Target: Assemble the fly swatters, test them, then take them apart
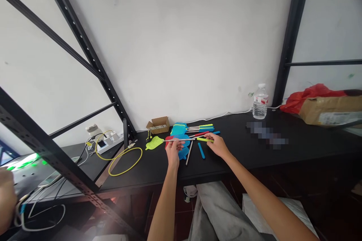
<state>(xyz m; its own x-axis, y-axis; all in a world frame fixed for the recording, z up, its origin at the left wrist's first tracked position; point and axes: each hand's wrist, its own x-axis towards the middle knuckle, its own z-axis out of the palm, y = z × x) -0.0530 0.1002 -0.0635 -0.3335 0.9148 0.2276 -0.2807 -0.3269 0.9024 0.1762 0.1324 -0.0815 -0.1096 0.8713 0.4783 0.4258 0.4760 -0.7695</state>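
The hands work over the black, flat worktop (234, 158), set apart from each other. The left hand (174, 149) is closed round the thin metal rod (188, 139) of a lime swatter, whose leaf-shaped mesh head (154, 142) points left. The right hand (218, 144) pinches a smooth lime handle (204, 140), a slim tube lined up with the rod's right end — whether the two touch, I cannot tell.

Beneath and around the left hand lie perforated plastic heads, one red (168, 143) and blue ones (183, 153). Between the hands, on the near side, rest a bare metal tube (189, 153) and a rounded blue handle (201, 151). On the far side lies a stack of swatters (179, 128) with shiny shafts and lime and blue grips.

Far left stands an open cardboard box (158, 125); further left, a glossy yellow cable (125, 162) loops. At far right stands a clear, ribbed bottle (259, 102) — then a crinkled red bag (307, 96) and a brown carton (316, 110).
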